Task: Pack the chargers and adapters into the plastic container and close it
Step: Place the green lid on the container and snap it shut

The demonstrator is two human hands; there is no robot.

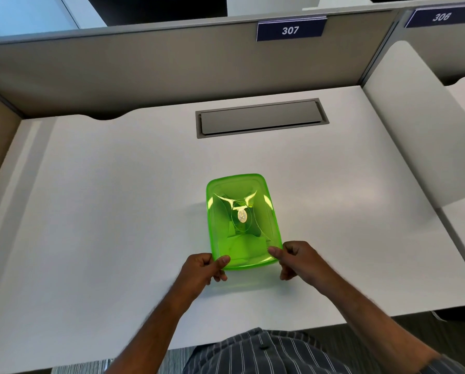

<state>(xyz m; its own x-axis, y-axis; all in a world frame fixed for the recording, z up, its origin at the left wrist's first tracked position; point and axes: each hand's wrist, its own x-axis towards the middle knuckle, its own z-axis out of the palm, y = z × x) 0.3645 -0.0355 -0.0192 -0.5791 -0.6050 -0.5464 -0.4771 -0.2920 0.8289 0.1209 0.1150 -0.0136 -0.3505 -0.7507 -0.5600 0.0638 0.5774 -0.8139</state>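
Two hands [250, 261] pinch the glossy translucent green rounded-rectangular container [242, 220].

green container [242, 220], hands [207, 268] pinching near corners

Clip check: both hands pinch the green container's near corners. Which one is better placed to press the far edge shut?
Probably right: the translucent green plastic container angles rightward toward its near end, so the right hand sits slightly farther forward than the left hand. Marginal difference.

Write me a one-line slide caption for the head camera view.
Both hands, left hand and right hand, grip the near corners of a lidded green plastic container on a white desk.
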